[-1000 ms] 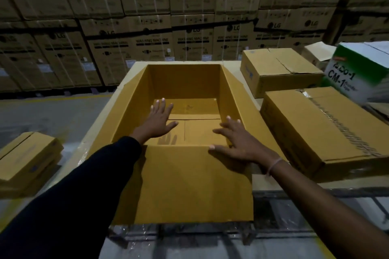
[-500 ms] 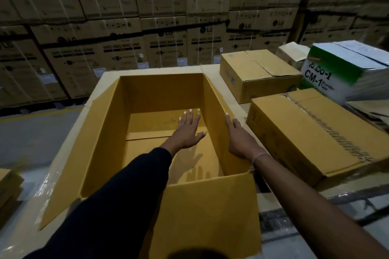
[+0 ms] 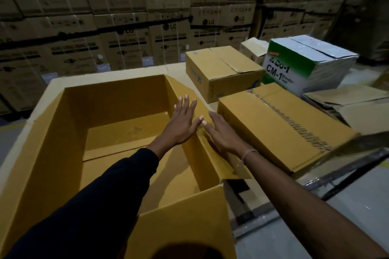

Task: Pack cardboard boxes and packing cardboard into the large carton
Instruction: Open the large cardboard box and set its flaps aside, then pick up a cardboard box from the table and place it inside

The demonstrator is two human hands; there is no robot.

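Observation:
The large open carton (image 3: 63, 132) stands in front of me on the table, its flaps spread outward and its inside holding only the folded bottom flaps. My left hand (image 3: 182, 121) is flat and open, fingers spread, over the carton's right wall. Beside it, thumb tips nearly touching, my right hand (image 3: 221, 132) lies open on the carton's right flap. Just to the right sits a taped brown cardboard box (image 3: 280, 132), with a second brown box (image 3: 223, 73) behind it.
A green and white box marked CM-1 (image 3: 305, 65) stands at the back right, with flattened cardboard sheets (image 3: 347, 101) on the far right. Stacked warehouse cartons (image 3: 126, 27) form a wall behind the table. A metal frame edge (image 3: 347, 170) runs at the lower right.
Both hands have moved from the carton's floor and near edge to its right wall and flap, coming close together. The view has shifted right, toward the taped box.

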